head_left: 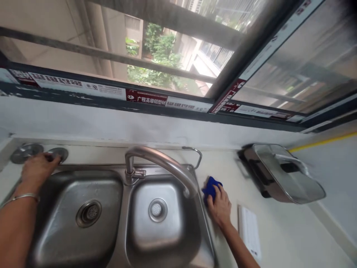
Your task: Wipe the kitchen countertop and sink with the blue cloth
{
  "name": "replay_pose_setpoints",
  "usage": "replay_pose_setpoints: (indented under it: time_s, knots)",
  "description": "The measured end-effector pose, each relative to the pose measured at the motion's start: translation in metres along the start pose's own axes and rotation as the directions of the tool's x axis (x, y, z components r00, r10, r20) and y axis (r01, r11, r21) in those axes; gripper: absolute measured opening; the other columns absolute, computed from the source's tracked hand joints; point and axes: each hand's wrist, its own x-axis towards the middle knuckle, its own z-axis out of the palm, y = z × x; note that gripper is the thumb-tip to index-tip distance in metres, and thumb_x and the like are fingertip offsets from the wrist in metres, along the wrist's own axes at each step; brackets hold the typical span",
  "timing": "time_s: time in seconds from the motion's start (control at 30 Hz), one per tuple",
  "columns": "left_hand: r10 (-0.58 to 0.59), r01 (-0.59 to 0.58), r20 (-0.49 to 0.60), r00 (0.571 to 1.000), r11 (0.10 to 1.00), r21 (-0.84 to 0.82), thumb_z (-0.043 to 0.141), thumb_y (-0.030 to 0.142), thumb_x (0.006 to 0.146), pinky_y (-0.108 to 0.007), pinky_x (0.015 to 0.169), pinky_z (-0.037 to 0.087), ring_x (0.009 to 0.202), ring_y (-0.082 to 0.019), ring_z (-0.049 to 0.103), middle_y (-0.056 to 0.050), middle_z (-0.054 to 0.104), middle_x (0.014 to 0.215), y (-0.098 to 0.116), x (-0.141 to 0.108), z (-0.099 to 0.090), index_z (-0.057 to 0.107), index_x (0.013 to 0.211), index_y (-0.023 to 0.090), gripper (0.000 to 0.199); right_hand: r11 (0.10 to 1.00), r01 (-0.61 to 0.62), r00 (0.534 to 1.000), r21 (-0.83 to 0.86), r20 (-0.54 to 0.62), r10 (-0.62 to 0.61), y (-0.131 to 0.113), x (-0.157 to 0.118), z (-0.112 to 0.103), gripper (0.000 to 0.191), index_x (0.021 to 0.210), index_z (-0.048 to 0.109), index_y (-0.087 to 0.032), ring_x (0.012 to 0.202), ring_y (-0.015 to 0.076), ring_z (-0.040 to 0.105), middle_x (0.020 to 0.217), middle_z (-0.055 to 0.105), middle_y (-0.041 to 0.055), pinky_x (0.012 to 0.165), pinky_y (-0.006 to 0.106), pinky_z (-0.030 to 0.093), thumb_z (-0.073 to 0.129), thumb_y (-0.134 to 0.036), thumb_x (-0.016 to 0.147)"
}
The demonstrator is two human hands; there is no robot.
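At the back left corner of the sink, my left hand (39,167), with a bangle at the wrist, has its fingers closed on the dark middle of a round metal drain stopper (63,152). A second round metal stopper (21,153) lies just left of it, partly behind the hand. My right hand (221,206) presses a crumpled blue cloth (211,186) onto the counter beside the sink's right edge, fingers bent over it. Between the hands lies a steel sink with a left basin (64,230) and a right basin (164,234), each with a drain.
A curved faucet (164,160) arches over the right basin. Behind it a bent metal bar (199,154) stands at the rim. To the right are a glass-lidded electric pan (284,175) and a white power strip-like block (249,230). A barred window (167,48) runs along the back.
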Motion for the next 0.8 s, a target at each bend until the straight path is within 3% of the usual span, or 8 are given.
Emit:
replay_pose_setpoints:
  time_s: [0.17,0.3,0.37,0.43,0.5,0.6,0.67,0.8]
  knots:
    - [-0.028,0.024,-0.122,0.992,0.999,-0.037,0.035,0.063,0.078,-0.05,0.092,0.05,0.102,-0.035,0.065,-0.008,0.065,0.078,-0.011,-0.038,0.001,0.06,0.088,0.02,0.051,0.997,0.02,0.997,0.071,-0.079,-0.014,0.009,-0.026,0.002,0.054,0.138,0.045,-0.019,0.132,0.0318,0.041,0.148,0.042,0.0135,0.102,0.052,0.04,0.034,-0.042,0.091]
    - [-0.061,0.036,-0.15,0.987,0.986,-0.163,0.04,0.07,0.08,-0.047,0.09,0.054,0.091,-0.027,0.066,0.0,0.068,0.085,0.004,-0.108,-0.009,0.059,0.093,0.026,0.05,0.997,0.006,0.996,0.08,-0.09,0.001,0.003,-0.025,0.003,0.053,0.139,0.044,-0.018,0.132,0.0331,0.038,0.149,0.039,0.0144,0.105,0.053,0.038,0.037,-0.04,0.091]
    - [0.169,-0.19,-0.105,0.98,0.951,-0.244,0.045,0.067,0.08,-0.038,0.077,0.056,0.075,-0.021,0.063,-0.001,0.068,0.089,0.021,-0.154,-0.004,0.06,0.1,0.027,0.047,0.996,0.018,0.994,0.083,-0.11,-0.009,0.001,-0.022,0.004,0.053,0.14,0.043,-0.017,0.133,0.0338,0.037,0.15,0.038,0.015,0.105,0.054,0.037,0.037,-0.038,0.092]
    - [0.338,-0.345,-0.081,0.938,0.879,-0.328,0.052,0.065,0.075,-0.032,0.066,0.055,0.065,-0.018,0.059,-0.001,0.068,0.086,0.046,-0.202,0.01,0.062,0.102,0.027,0.047,0.995,0.053,0.991,0.086,-0.129,-0.041,0.001,-0.015,0.006,0.052,0.14,0.043,-0.017,0.134,0.0345,0.035,0.15,0.037,0.0157,0.106,0.055,0.036,0.038,-0.036,0.092]
    - [0.481,-0.397,0.113,0.869,0.815,-0.422,0.056,0.063,0.075,-0.03,0.061,0.053,0.062,-0.017,0.059,-0.001,0.067,0.081,0.079,-0.246,0.032,0.063,0.101,0.027,0.046,0.993,0.079,0.988,0.089,-0.136,-0.066,0.0,0.0,0.008,0.052,0.14,0.043,-0.015,0.135,0.0352,0.034,0.15,0.036,0.016,0.106,0.055,0.036,0.039,-0.035,0.092]
    - [0.69,-0.509,0.334,0.642,0.71,-0.486,0.053,0.052,0.084,-0.03,0.078,0.054,0.083,-0.019,0.065,-0.004,0.069,0.103,0.138,-0.299,0.071,0.063,0.109,0.027,0.037,0.995,0.041,0.993,0.094,-0.115,-0.03,-0.002,0.03,0.008,0.054,0.141,0.042,-0.014,0.134,0.0366,0.033,0.151,0.035,0.0165,0.107,0.056,0.035,0.04,-0.035,0.092]
    - [0.72,-0.604,0.45,0.529,0.691,-0.396,0.054,0.042,0.088,-0.029,0.092,0.051,0.102,-0.02,0.065,-0.005,0.066,0.12,0.176,-0.322,0.1,0.062,0.115,0.028,0.031,0.995,0.0,0.996,0.098,-0.083,0.009,-0.004,0.05,0.007,0.055,0.143,0.042,-0.013,0.134,0.0376,0.032,0.152,0.034,0.017,0.107,0.056,0.035,0.041,-0.036,0.092]
    - [0.659,-0.629,0.536,0.528,0.727,-0.275,0.056,0.03,0.088,-0.034,0.092,0.05,0.109,-0.026,0.064,-0.011,0.061,0.128,0.229,-0.341,0.155,0.064,0.114,0.022,0.028,0.992,-0.004,0.999,0.124,-0.036,0.009,-0.001,0.072,0.008,0.056,0.144,0.041,-0.014,0.136,0.0375,0.029,0.155,0.031,0.0157,0.11,0.056,0.031,0.042,-0.037,0.092]
